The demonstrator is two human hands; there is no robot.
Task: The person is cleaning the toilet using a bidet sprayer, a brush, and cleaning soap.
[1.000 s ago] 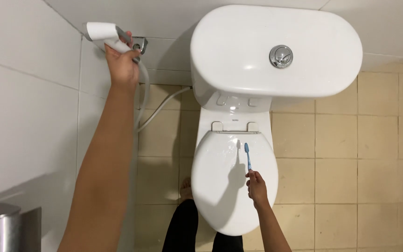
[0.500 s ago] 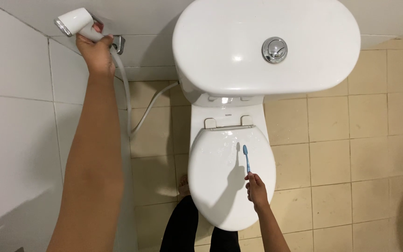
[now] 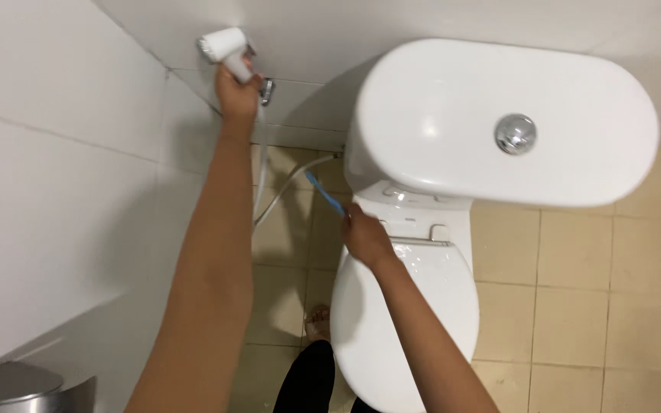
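My left hand (image 3: pixel 237 93) grips the handle of a white bidet sprayer (image 3: pixel 224 47) up at the wall, beside its metal holder (image 3: pixel 266 89). The sprayer's hose (image 3: pixel 284 186) hangs down to the floor left of the toilet. My right hand (image 3: pixel 366 235) holds a blue toothbrush (image 3: pixel 324 193), raised over the left rear corner of the closed white toilet lid (image 3: pixel 422 306), with the brush head pointing up-left toward the hose. The white cistern (image 3: pixel 453 115) with a round chrome flush button (image 3: pixel 516 133) sits just behind.
White tiled walls stand on the left and behind the toilet. Beige floor tiles (image 3: pixel 575 291) spread to the right. A metal bin lid (image 3: pixel 17 386) shows at the bottom left. My bare foot (image 3: pixel 317 323) and dark trouser leg (image 3: pixel 307 382) are beside the bowl.
My right hand has lifted the toothbrush off the middle of the lid and swung it to the left rear corner. The view shifted, and my left hand still holds the sprayer at the wall.
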